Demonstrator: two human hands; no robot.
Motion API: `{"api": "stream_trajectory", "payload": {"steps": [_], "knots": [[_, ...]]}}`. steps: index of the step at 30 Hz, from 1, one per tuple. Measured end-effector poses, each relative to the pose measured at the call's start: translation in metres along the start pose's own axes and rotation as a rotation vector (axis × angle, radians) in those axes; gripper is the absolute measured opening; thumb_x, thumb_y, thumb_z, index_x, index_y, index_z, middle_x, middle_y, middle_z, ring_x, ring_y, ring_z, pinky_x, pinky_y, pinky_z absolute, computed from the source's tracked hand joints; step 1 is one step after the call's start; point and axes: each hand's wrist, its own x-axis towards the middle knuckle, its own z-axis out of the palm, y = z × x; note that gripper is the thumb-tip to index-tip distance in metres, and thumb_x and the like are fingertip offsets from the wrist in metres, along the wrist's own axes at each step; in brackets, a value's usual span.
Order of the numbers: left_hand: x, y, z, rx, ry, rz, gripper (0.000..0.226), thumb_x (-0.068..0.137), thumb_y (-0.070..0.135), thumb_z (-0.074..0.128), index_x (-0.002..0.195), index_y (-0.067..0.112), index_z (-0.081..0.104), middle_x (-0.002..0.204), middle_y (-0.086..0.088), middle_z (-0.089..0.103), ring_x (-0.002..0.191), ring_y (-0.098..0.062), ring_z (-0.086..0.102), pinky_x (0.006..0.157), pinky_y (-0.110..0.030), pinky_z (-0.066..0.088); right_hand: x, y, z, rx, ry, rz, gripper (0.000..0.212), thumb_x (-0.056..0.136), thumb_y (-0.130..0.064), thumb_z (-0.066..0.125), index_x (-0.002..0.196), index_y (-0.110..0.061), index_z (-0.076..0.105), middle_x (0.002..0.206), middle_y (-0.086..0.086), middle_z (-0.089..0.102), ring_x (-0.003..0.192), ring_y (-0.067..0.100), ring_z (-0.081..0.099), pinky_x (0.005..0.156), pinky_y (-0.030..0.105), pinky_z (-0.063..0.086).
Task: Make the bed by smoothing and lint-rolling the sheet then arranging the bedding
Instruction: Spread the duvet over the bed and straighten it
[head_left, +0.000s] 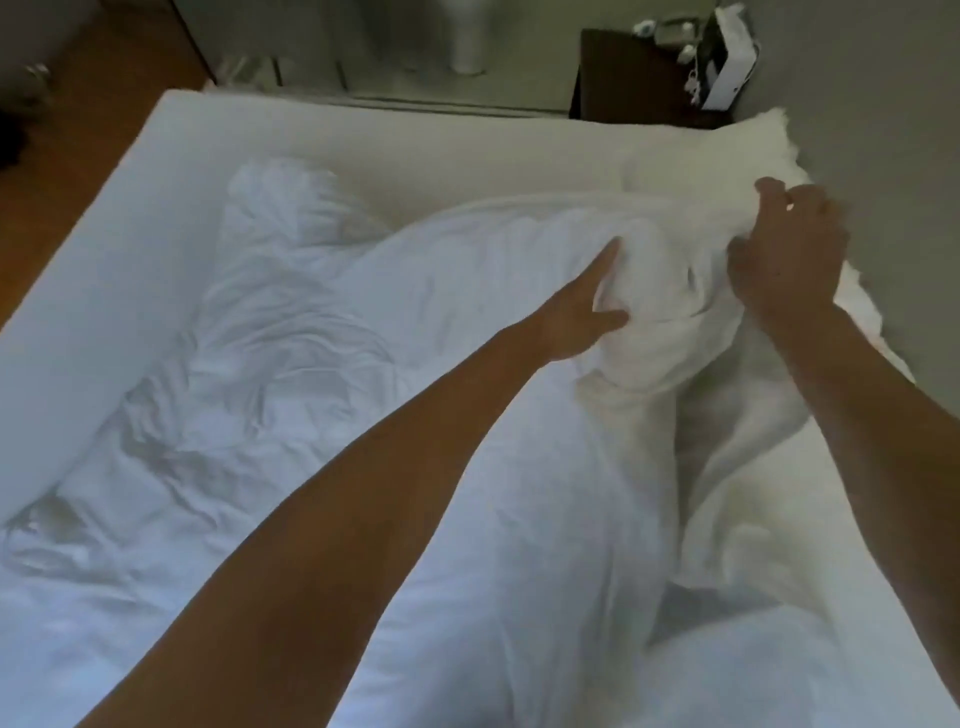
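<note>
A crumpled white duvet (322, 332) lies bunched across the middle of the bed. The white fitted sheet (441, 150) shows bare along the far side and the left edge. My left hand (582, 317) grips a raised fold of the duvet, thumb in front and fingers behind the cloth. My right hand (789, 249) pinches the same bunched fold from above, near the bed's right corner. A white pillow (727, 150) lies at the far right corner, just beyond my right hand.
A dark nightstand (623, 78) with a white box (727, 57) and small items stands beyond the bed's far right corner. A grey wall (893, 130) runs along the right. Wooden floor (93, 104) shows at the far left.
</note>
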Motion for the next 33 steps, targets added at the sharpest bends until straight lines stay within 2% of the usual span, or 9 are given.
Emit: {"api": "stream_trajectory", "payload": {"steps": [2, 5, 12, 17, 22, 24, 27, 30, 33], "knots": [[0.001, 0.007, 0.017, -0.131, -0.082, -0.069, 0.081, 0.097, 0.023, 0.058, 0.155, 0.026, 0.001, 0.163, 0.001, 0.008, 0.148, -0.015, 0.013, 0.114, -0.028, 0.019, -0.016, 0.003, 0.007, 0.044, -0.005, -0.013, 0.051, 0.09, -0.023, 0.053, 0.137, -0.005, 0.043, 0.131, 0.028, 0.046, 0.118, 0.044, 0.043, 0.095, 0.048, 0.037], [-0.009, -0.027, 0.046, -0.063, -0.078, -0.139, 0.073, 0.098, 0.026, 0.057, 0.155, 0.025, 0.013, 0.161, -0.002, 0.018, 0.147, -0.018, 0.02, 0.116, -0.035, 0.024, -0.082, 0.0, 0.044, 0.098, -0.066, -0.053, 0.052, 0.086, -0.026, 0.052, 0.132, -0.003, 0.05, 0.126, 0.026, 0.052, 0.115, 0.043, 0.048, 0.094, 0.049, 0.041], [-0.115, -0.17, 0.044, -0.007, 0.077, -0.401, 0.055, 0.095, 0.02, 0.06, 0.146, 0.025, 0.038, 0.145, -0.008, 0.046, 0.133, -0.021, 0.045, 0.107, -0.037, 0.039, -0.279, -0.025, 0.109, 0.096, -0.57, 0.0, 0.053, 0.086, -0.023, 0.066, 0.134, -0.004, 0.051, 0.128, 0.026, 0.053, 0.118, 0.042, 0.048, 0.097, 0.047, 0.041], [-0.242, -0.254, 0.013, 0.098, 0.201, -0.588, 0.048, 0.095, 0.02, 0.058, 0.141, 0.023, 0.046, 0.138, -0.007, 0.054, 0.123, -0.021, 0.055, 0.1, -0.033, 0.044, -0.38, -0.083, 0.104, 0.092, -0.824, -0.117, 0.055, 0.068, -0.019, 0.083, 0.116, 0.0, 0.064, 0.105, 0.026, 0.063, 0.095, 0.043, 0.061, 0.077, 0.046, 0.053], [-0.389, -0.309, -0.015, 0.046, 0.336, -0.751, 0.041, 0.096, 0.014, 0.055, 0.137, 0.017, 0.05, 0.134, -0.008, 0.057, 0.12, -0.023, 0.057, 0.095, -0.031, 0.046, -0.454, -0.154, 0.084, 0.091, -0.934, -0.247, 0.061, 0.039, -0.022, 0.094, 0.093, -0.007, 0.072, 0.086, 0.018, 0.068, 0.074, 0.034, 0.067, 0.056, 0.038, 0.056], [-0.452, -0.329, -0.025, 0.045, 0.37, -0.799, 0.036, 0.098, 0.01, 0.052, 0.134, 0.013, 0.053, 0.134, -0.011, 0.057, 0.119, -0.026, 0.057, 0.09, -0.032, 0.048, -0.48, -0.185, 0.069, 0.059, -0.975, -0.301, 0.055, 0.051, -0.023, 0.089, 0.1, -0.006, 0.071, 0.094, 0.019, 0.068, 0.082, 0.035, 0.067, 0.064, 0.041, 0.057], [-0.548, -0.366, -0.041, 0.058, 0.417, -0.886, 0.039, 0.098, 0.011, 0.051, 0.137, 0.015, 0.049, 0.136, -0.015, 0.055, 0.12, -0.029, 0.056, 0.095, -0.04, 0.05, -0.521, -0.233, 0.05, 0.07, -1.017, -0.323, 0.046, 0.083, -0.02, 0.064, 0.126, -0.004, 0.058, 0.123, 0.022, 0.059, 0.111, 0.039, 0.056, 0.089, 0.044, 0.049], [-0.635, -0.398, -0.068, 0.19, 0.402, -0.864, 0.041, 0.099, 0.02, 0.05, 0.14, 0.021, 0.045, 0.134, -0.01, 0.058, 0.101, -0.02, 0.063, 0.079, -0.032, 0.056, -0.559, -0.289, 0.032, 0.029, -1.025, -0.359, 0.047, 0.092, -0.021, 0.051, 0.137, -0.006, 0.046, 0.134, 0.02, 0.05, 0.121, 0.035, 0.047, 0.097, 0.04, 0.041], [-0.71, -0.421, -0.106, 0.307, 0.391, -0.824, 0.04, 0.101, 0.025, 0.046, 0.141, 0.022, 0.043, 0.133, -0.006, 0.058, 0.084, -0.012, 0.061, 0.064, -0.024, 0.051, -0.598, -0.35, 0.019, -0.02, -1.066, -0.392, 0.049, 0.096, -0.025, 0.044, 0.141, -0.008, 0.038, 0.138, 0.017, 0.044, 0.125, 0.032, 0.042, 0.1, 0.038, 0.038]]}}
